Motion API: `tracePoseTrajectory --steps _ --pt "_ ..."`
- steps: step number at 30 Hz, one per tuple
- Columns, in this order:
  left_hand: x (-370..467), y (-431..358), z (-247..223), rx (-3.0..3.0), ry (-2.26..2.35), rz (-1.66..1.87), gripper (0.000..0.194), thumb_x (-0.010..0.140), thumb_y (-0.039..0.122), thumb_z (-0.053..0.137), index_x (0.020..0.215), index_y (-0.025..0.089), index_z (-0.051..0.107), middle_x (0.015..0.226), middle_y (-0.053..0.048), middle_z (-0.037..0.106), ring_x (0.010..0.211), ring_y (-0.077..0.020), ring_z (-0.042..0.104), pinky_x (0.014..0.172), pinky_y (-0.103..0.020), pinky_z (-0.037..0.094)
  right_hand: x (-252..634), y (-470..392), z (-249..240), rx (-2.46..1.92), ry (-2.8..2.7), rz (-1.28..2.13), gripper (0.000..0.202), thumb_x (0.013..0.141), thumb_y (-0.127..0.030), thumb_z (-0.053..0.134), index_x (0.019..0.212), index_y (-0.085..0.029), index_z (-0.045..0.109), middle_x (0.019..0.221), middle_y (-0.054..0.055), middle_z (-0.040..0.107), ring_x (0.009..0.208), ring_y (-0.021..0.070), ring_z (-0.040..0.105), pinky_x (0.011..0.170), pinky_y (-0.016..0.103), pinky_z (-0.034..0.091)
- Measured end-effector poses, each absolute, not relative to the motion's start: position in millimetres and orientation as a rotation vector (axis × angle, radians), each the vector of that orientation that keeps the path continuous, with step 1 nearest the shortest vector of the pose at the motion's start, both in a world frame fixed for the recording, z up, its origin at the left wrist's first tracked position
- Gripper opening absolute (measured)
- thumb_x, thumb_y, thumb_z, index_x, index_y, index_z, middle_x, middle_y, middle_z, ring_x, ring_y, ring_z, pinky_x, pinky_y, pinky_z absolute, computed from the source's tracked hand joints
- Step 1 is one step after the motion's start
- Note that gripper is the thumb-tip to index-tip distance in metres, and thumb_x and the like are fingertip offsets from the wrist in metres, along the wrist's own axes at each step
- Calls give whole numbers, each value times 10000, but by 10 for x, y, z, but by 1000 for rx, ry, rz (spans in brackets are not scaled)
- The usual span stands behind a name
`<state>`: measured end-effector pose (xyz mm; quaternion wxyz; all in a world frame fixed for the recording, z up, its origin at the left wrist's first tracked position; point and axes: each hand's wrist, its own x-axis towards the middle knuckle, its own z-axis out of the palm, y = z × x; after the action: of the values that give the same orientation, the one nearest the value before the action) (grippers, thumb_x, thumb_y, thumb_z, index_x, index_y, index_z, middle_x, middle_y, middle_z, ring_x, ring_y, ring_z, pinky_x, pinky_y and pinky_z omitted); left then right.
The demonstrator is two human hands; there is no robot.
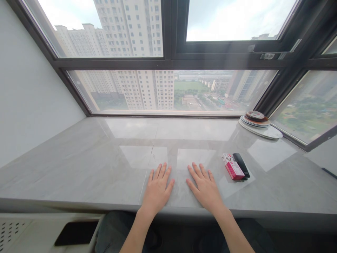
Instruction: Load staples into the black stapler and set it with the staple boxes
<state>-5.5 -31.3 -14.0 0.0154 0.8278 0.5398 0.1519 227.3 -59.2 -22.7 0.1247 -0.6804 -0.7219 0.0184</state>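
Note:
Both hands rest palm down on the grey marbled windowsill counter [79, 168], near its front edge. My left hand [158, 189] lies flat with its fingers spread and holds nothing. A short gap to the right, my right hand [205, 188] is flat too, fingers apart, nothing in it. Nearest to my right hand, further right, are a red and white small box [235, 170] and a black stapler [241, 166], side by side and touching.
A stack of round plates or discs [259, 124] sits in the back right corner by the window frame [168, 64]. At the lower left, a black phone-like slab [76, 233] lies on a white surface [31, 235]. A dark thin object [329, 173] is at the right edge.

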Motion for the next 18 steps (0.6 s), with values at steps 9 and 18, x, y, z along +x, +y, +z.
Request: tracePoseTrajectory --steps 9,18 --pt "-62 -311 -147 2575 1677 481 554 1061 460 354 1601 349 310 1687 -5 265 1574 -252 204 1261 -543 231 2277 -581 -248 -1976 -2105 32 611 1040 -569 308 1624 -398 256 1705 -63 173 1584 286 119 1252 569 141" --pt "-68 -312 -137 2579 1677 467 553 1064 471 329 1603 346 303 1692 -2 248 1578 -242 188 1261 -545 230 2266 -583 -238 -1988 -2118 30 611 1042 -563 286 1628 -392 247 1708 -51 164 1584 295 117 1249 581 138"
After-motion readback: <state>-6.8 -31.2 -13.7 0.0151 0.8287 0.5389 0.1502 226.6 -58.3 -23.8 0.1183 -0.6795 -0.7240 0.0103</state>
